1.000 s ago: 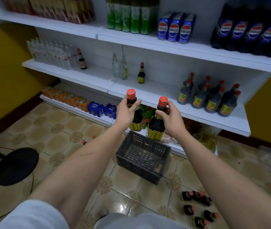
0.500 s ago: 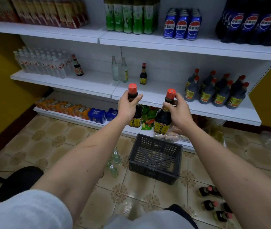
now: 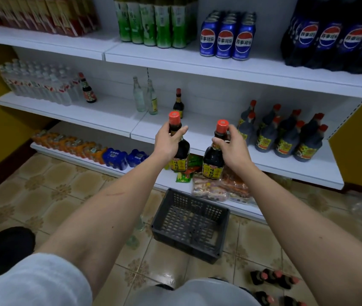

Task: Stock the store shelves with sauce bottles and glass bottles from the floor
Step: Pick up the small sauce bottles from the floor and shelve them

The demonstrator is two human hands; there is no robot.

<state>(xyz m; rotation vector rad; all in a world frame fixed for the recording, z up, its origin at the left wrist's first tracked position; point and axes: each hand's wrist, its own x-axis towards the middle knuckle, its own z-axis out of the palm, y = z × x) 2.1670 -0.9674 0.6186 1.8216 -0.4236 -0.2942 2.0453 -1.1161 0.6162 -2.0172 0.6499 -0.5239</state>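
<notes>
A: Holding two sauce bottles by the neck, left hand wrapped on the left sauce bottle, right hand on the right sauce bottle, both upright before the middle shelf.

B: Best set down upright beside the lone shelved bottle. Readable: Pepsi cans, "百事可乐"; bottle labels too blurred.

The two dark glossy glass sauce bottles carry smooth red plastic caps and shiny yellow paper labels; the white painted metal shelf looks matt and smooth, the dark grey perforated plastic crate dull, the beige patterned floor tiles glazed, reflecting light
</notes>
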